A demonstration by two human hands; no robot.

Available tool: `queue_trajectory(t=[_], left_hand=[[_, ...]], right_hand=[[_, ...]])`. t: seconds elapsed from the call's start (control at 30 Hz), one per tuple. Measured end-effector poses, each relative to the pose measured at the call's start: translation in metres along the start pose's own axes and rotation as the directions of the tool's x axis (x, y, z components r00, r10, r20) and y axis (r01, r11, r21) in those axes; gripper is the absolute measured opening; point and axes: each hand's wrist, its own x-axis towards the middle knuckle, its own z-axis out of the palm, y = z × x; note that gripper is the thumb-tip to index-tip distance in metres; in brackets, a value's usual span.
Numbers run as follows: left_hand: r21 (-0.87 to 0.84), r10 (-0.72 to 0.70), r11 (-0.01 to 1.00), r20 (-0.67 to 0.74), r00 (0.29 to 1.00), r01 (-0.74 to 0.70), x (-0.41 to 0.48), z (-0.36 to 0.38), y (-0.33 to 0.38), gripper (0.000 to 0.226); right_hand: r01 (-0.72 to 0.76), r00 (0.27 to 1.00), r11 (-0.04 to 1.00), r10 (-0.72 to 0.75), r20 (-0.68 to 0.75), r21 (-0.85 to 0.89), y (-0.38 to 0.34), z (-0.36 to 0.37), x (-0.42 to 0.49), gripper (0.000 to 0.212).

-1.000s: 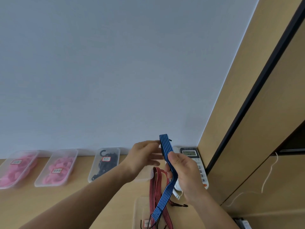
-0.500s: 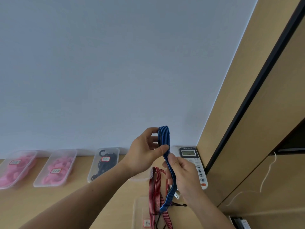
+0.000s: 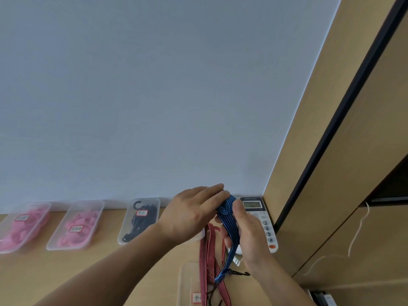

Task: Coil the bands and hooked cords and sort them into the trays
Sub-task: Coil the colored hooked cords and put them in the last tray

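Because the blue cord [image 3: 228,219] looked soft and springy, pinching its coil seemed wisest; the right hand [image 3: 249,237] gripped it there, the left hand [image 3: 192,215] covered it, grip hidden.

Ribbed woven blue cord [image 3: 228,219], translucent plastic trays [image 3: 76,225], matt wood-look desk [image 3: 106,261]

pink tray [image 3: 31,203]: cut at left | labels [image 3: 141,213]: unreadable (too small) | red cord [image 3: 204,250]: runs off bottom
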Motion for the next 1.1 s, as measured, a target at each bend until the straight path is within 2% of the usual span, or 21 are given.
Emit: queue_trajectory(t=[0.1, 0.13, 0.17, 0.2, 0.23, 0.27, 0.3, 0.33, 0.37, 0.4, 0.43, 0.53, 0.67, 0.77, 0.8, 0.87, 0.97, 1.03, 1.1], left_hand=[[0.026, 0.062, 0.998, 0.066, 0.996, -0.064, -0.005, 0.0, -0.004, 0.039], [-0.02, 0.018, 1.0, 0.082, 0.997, -0.016, -0.005, 0.0, -0.003, 0.04], [-0.101, -0.091, 0.99, 0.106, 0.99, 0.102, -0.005, 0.0, -0.001, 0.044], [-0.2, -0.256, 0.937, 0.161, 0.953, 0.285, -0.003, -0.002, 0.001, 0.051], [-0.301, -0.429, 0.813, 0.269, 0.862, 0.499, 0.0, -0.005, 0.004, 0.057], [-0.396, -0.558, 0.598, 0.417, 0.717, 0.697, 0.004, -0.009, 0.006, 0.058], [-0.472, -0.595, 0.319, 0.575, 0.561, 0.822, 0.009, -0.013, 0.006, 0.054], [-0.512, -0.562, 0.05, 0.696, 0.448, 0.857, 0.014, -0.016, 0.005, 0.05], [-0.513, -0.505, -0.14, 0.773, 0.384, 0.847, 0.017, -0.017, 0.004, 0.049], [-0.505, -0.449, -0.251, 0.816, 0.362, 0.826, 0.019, -0.018, 0.004, 0.051], [-0.507, -0.417, -0.296, 0.831, 0.368, 0.81, 0.02, -0.02, 0.005, 0.054], [-0.551, -0.431, -0.23, 0.797, 0.424, 0.802, 0.021, -0.023, 0.006, 0.049], [-0.604, -0.508, -0.088, 0.711, 0.486, 0.792, 0.025, -0.026, 0.006, 0.039], [-0.647, -0.599, 0.063, 0.585, 0.547, 0.76, 0.028, -0.022, 0.005, 0.03], [-0.644, -0.618, 0.137, 0.538, 0.573, 0.753, 0.029, -0.022, 0.004, 0.028], [-0.569, -0.612, 0.38, 0.437, 0.659, 0.73, 0.027, -0.021, 0.003, 0.031], [-0.317, -0.505, 0.757, 0.273, 0.819, 0.572, 0.02, -0.017, 0.007, 0.041], [-0.179, -0.392, 0.892, 0.15, 0.908, 0.415, 0.014, -0.014, 0.008, 0.043], [-0.114, -0.29, 0.949, 0.062, 0.955, 0.295, 0.012, -0.014, 0.007, 0.043]], right_hand=[[0.001, 1.0, 1.0, -0.001, 0.004, -0.016, -0.001, 0.001, 0.0, 0.07], [0.006, 1.0, 1.0, -0.006, 0.003, -0.012, -0.002, 0.0, 0.0, 0.068], [0.013, 1.0, 1.0, -0.013, 0.004, -0.006, -0.002, 0.0, 0.0, 0.065], [0.025, 1.0, 1.0, -0.025, 0.005, -0.001, -0.003, 0.0, 0.0, 0.063], [0.038, 0.999, 0.999, -0.038, 0.006, 0.002, -0.004, 0.0, 0.0, 0.061], [0.051, 0.999, 0.999, -0.051, 0.004, 0.002, -0.004, 0.0, 0.0, 0.06], [0.061, 0.998, 0.998, -0.061, -0.001, -0.002, -0.004, 0.001, 0.0, 0.058], [0.071, 0.997, 0.997, -0.071, -0.007, -0.01, -0.004, 0.001, 0.0, 0.056], [0.081, 0.997, 0.996, -0.081, -0.01, -0.021, -0.003, 0.002, 0.0, 0.051], [0.092, 0.996, 0.995, -0.092, -0.006, -0.037, -0.002, 0.002, 0.001, 0.047], [0.103, 0.995, 0.993, -0.103, 0.004, -0.056, -0.001, 0.003, 0.001, 0.043], [0.108, 0.994, 0.99, -0.106, 0.023, -0.087, 0.002, 0.003, 0.002, 0.031], [0.06, 0.998, 0.992, -0.063, -0.026, -0.108, 0.004, 0.001, 0.002, 0.047], [0.027, 0.998, 0.992, -0.033, -0.053, -0.124, 0.005, 0.001, 0.003, 0.043], [0.021, 0.998, 0.992, -0.027, -0.051, -0.126, 0.005, 0.001, 0.003, 0.041], [0.005, 0.999, 0.994, -0.01, -0.041, -0.112, 0.005, 0.0, 0.003, 0.037], [-0.015, 1.0, 0.998, 0.013, -0.028, -0.059, 0.003, -0.001, 0.001, 0.041], [-0.018, 1.0, 0.999, 0.017, -0.019, -0.038, 0.001, 0.0, -0.001, 0.049], [-0.024, 1.0, 1.0, 0.024, -0.004, -0.012, 0.0, -0.001, -0.002, 0.059]])
